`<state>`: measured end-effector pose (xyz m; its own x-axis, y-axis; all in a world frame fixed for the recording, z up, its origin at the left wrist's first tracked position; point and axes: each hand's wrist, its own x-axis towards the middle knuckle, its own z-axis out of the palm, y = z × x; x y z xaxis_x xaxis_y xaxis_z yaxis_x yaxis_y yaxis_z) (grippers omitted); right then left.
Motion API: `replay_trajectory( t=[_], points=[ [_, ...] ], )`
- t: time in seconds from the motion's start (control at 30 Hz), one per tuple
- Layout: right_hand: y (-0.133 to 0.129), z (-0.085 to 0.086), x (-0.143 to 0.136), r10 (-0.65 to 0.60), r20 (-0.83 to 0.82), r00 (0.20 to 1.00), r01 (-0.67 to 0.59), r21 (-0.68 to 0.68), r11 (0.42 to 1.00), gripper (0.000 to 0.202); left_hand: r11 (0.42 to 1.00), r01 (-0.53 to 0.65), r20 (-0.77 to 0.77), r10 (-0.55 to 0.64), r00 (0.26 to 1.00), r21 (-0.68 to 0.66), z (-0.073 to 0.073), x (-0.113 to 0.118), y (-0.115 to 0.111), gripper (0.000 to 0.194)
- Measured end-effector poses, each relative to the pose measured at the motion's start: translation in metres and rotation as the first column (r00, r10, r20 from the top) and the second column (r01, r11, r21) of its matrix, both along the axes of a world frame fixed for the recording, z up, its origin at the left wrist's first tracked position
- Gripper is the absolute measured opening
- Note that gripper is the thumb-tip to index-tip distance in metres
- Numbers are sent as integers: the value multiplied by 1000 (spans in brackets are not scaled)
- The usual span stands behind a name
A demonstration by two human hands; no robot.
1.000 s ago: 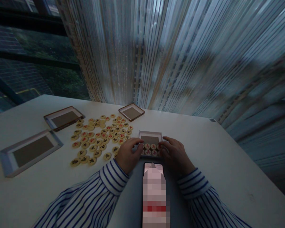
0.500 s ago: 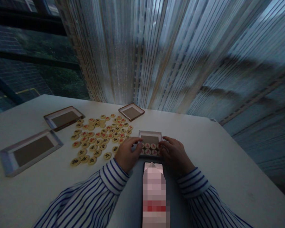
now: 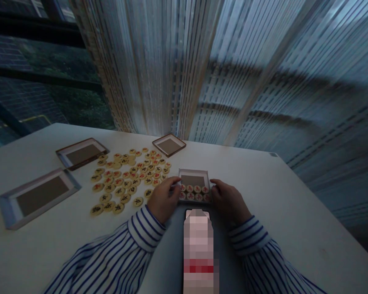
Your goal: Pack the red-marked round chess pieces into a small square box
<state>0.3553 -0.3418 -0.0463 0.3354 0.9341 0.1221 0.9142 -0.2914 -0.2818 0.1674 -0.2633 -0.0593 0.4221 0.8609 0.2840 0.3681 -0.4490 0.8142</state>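
In front of me on the white table lies a small open box (image 3: 194, 180), its near part filled with two rows of round pieces (image 3: 197, 189) with red characters. My left hand (image 3: 164, 199) is at the box's left side, its fingers curled against the wall. At the right side rests my right hand (image 3: 232, 201), index finger extended beside the wall and the other fingers curled, with nothing visible in it. Many loose round pieces (image 3: 126, 184) with red or black characters are spread on the table left of my left hand.
An open box (image 3: 74, 178) and a brown-edged tray (image 3: 105, 148) lie at the left. Another brown-edged tray (image 3: 184, 144) sits near the far edge. A phone-like object (image 3: 198, 245) lies between my forearms. Behind the table (image 3: 248, 163) hangs a string curtain (image 3: 159, 81).
My right hand has drawn back from inside the box to its right side, uncovering the right ends of both rows. My left hand has hardly moved.
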Motion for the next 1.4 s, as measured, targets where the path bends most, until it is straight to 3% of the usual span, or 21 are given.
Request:
replay_trajectory(
  t=[0.63, 0.83, 1.0, 1.4],
  points=[
    [0, -9, 2, 55, -7, 998, -53, 108, 993, 36, 998, 22, 12, -23, 1000, 66, -8, 3, 1, 27],
    [0, -4, 2, 13, -78, 997, 10, 283, 959, 29, 997, -41, 34, 39, 999, 72, 6, 0, -2, 21],
    [-1, -3, 0, 44, -73, 996, -18, 325, 945, 28, 988, -13, 34, 8, 999, 157, 14, 0, -7, 23],
    [0, -2, -3, 122, 28, 992, -124, 375, 919, 31, 976, 39, 74, -56, 996, 213, 4, 3, -4, 12]
  ],
)
